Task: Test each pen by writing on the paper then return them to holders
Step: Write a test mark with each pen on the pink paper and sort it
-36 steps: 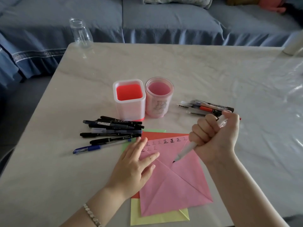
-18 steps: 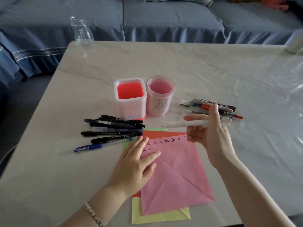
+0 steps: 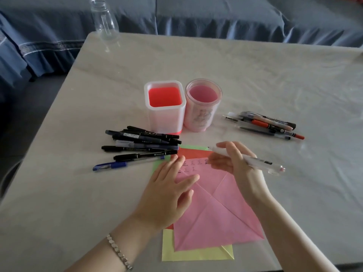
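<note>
My right hand [image 3: 235, 163] holds a clear white pen [image 3: 261, 162] above the top edge of the pink paper [image 3: 214, 211], its tip pointing left. My left hand [image 3: 169, 191] lies flat with spread fingers on the paper's left side. Small written marks [image 3: 193, 165] show near the paper's top. A square holder with a red inside [image 3: 165, 107] and a round pink holder [image 3: 203, 105] stand behind the paper, both without pens. A pile of black and blue pens [image 3: 141, 144] lies left of the paper. Another pile of pens [image 3: 265, 123] lies at the right.
Yellow [image 3: 196, 254], green and red sheets lie under the pink paper. A clear glass bottle [image 3: 104, 18] stands at the table's far left corner. A blue sofa [image 3: 216, 14] runs behind the pale table [image 3: 255, 65].
My right hand turned the pen from a fist grip with the tip on the paper to a level hold above the paper's top edge. My left hand stayed on the paper.
</note>
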Demonstrator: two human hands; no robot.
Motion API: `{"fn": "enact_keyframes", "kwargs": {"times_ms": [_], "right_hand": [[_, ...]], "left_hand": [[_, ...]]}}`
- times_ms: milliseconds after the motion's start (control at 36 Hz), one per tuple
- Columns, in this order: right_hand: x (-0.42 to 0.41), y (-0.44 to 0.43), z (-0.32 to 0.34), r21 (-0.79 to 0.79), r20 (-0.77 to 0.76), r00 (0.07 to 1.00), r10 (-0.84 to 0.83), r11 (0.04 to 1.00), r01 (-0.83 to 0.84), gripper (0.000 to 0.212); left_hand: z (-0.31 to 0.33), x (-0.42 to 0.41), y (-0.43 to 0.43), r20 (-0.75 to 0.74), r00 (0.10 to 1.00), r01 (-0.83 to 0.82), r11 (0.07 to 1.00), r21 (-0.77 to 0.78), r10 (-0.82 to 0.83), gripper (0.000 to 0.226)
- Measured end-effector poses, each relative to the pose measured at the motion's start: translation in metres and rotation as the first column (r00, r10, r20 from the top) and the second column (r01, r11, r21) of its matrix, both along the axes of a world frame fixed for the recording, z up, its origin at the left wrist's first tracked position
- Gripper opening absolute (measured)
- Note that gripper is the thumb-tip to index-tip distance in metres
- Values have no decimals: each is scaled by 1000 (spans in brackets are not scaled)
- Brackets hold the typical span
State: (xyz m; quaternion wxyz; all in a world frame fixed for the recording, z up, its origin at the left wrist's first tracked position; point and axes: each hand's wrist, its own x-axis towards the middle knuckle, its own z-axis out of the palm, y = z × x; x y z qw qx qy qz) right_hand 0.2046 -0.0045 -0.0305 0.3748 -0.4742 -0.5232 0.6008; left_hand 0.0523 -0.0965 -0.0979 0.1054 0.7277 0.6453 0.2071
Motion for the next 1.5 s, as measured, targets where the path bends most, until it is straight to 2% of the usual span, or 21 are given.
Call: {"fn": "enact_keyframes", "kwargs": {"times_ms": [139,306,389,472,667,1000,1167,1278,1500], "right_hand": [[-11,3,-15,79,97,994,-59,996,51,9],[-20,5,-34,212,217,927,-305,942,260,41],[-23,1,-47,307,231,895,-382,902,305,47],[-25,-4,-55,396,254,888,-384,879,266,43],[-25,-5,-57,413,279,882,-380,877,247,33],[-25,-3,-60,448,308,879,-363,871,203,48],[-26,-2,-59,448,324,876,-358,873,191,32],[-26,-2,-60,470,323,875,-361,864,184,40],[-26,0,-62,476,307,865,-398,851,222,35]], "left_hand": [[-1,-1,0,-2,1000,11,1000,-11,-11,36],[-2,-1,0,7,1000,-5,1000,-23,5,34],[-3,0,-1,22,1000,-8,1000,-21,8,34],[-2,1,-2,45,999,-11,1000,-9,11,33],[-3,2,-2,56,998,-17,1000,-7,17,33],[-1,2,-2,61,998,-24,1000,-4,24,34],[-1,2,-1,52,998,-23,1000,0,23,33],[-2,2,0,53,998,-21,1000,8,21,33],[-1,1,1,58,998,-28,1000,7,27,34]]}}
